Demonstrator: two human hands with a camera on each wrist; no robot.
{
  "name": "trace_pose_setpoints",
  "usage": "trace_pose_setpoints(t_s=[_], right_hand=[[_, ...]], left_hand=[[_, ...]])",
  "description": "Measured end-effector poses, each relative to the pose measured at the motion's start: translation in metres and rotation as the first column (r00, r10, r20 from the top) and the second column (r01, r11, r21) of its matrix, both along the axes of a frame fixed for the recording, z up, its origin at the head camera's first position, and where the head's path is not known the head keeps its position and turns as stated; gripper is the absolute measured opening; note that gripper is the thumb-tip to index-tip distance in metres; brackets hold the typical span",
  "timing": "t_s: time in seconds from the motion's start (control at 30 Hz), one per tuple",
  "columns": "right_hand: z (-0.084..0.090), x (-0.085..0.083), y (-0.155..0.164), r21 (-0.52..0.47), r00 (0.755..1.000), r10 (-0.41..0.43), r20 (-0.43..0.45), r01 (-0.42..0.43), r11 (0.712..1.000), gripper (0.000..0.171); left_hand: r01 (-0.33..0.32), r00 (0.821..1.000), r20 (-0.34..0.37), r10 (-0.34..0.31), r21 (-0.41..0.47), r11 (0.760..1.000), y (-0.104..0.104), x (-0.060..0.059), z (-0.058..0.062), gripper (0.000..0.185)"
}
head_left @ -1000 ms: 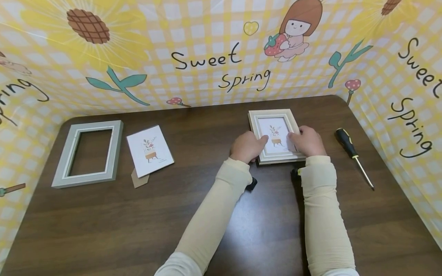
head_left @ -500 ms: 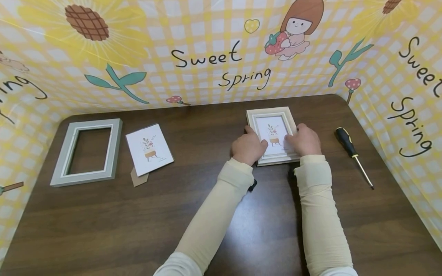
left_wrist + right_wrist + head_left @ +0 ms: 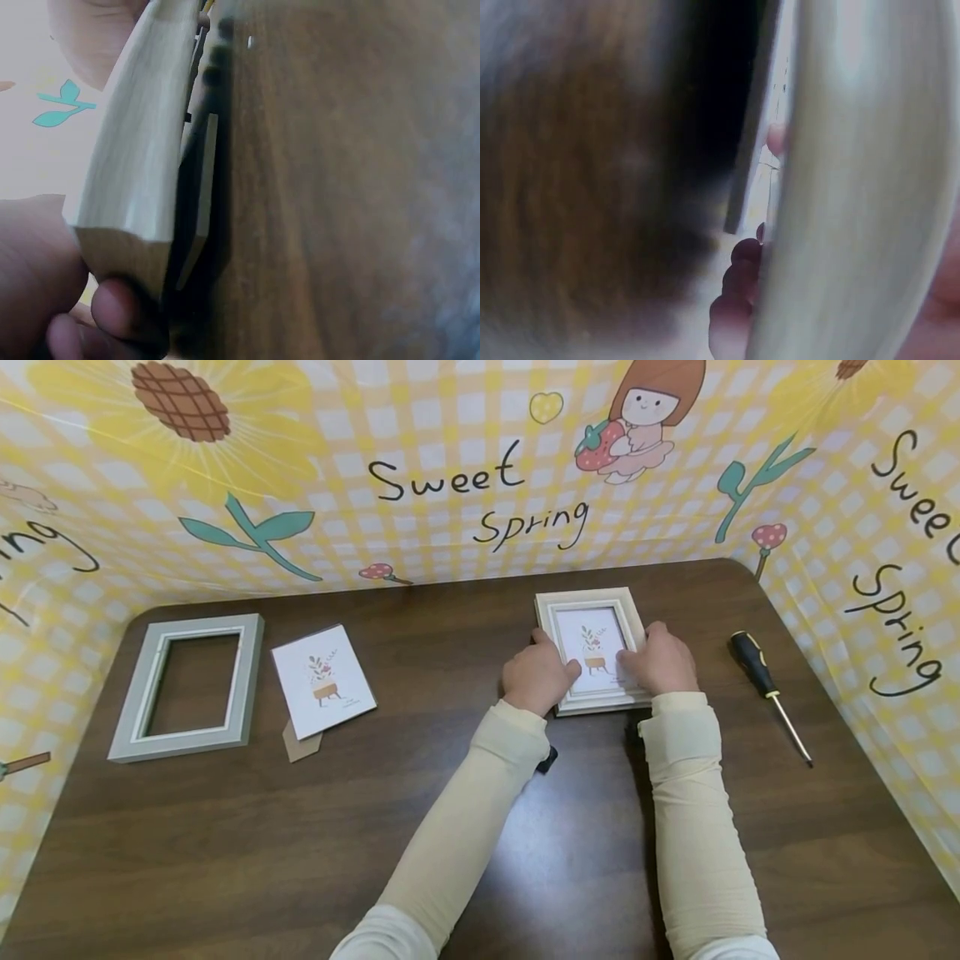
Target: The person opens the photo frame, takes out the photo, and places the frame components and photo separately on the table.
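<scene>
I look down on a dark brown wood-grain worktop (image 3: 225, 827) with rounded far corners. A yellow-and-white checked backdrop (image 3: 450, 427) closes it in on three sides. It is printed with sunflowers, teal leaves, small red mushrooms, a cartoon child hugging a strawberry, and the words "Sweet Spring". Soft, even light gives the wood a faint sheen near me.

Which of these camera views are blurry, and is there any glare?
Head view: sharp, evenly lit, wide-angle bending at the edges, a soft sheen on the table. Left wrist view: the cream frame is soft, too close. Right wrist view: blurriest, the frame's edge washed out.
</scene>
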State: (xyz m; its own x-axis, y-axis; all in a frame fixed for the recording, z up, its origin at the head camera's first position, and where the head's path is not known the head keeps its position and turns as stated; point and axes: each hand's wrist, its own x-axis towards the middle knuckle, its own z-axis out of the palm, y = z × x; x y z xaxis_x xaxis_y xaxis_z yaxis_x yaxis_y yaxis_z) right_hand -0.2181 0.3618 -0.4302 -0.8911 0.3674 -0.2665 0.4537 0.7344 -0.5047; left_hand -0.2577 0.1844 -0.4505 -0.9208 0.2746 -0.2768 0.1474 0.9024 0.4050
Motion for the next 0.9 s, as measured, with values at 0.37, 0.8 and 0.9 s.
trace_pose_setpoints(t_s=[0.37, 0.8, 0.9], right_hand=[[-0.0001, 0.0, -0.0004, 0.022, 1.0, -0.018, -0.017, 0.018, 1.0, 0.055], [0.0014, -0.0002, -0.0016, 0.015, 0.998, -0.039, -0.057, 0.04, 0.999, 0.053], [0.0012, -0.0001, -0.0016, 0.009, 0.997, -0.04, -0.063, 0.041, 0.999, 0.053]], left_hand=[[-0.018, 1.0, -0.021, 0.019, 0.053, 0.998, 0.0005, 0.0009, 0.0024, 0.084], [-0.011, 0.999, -0.042, 0.012, 0.03, 0.999, 0.0002, -0.0001, 0.0028, 0.084], [-0.009, 0.999, -0.05, 0.011, 0.034, 0.999, -0.0003, -0.0003, 0.0039, 0.084]])
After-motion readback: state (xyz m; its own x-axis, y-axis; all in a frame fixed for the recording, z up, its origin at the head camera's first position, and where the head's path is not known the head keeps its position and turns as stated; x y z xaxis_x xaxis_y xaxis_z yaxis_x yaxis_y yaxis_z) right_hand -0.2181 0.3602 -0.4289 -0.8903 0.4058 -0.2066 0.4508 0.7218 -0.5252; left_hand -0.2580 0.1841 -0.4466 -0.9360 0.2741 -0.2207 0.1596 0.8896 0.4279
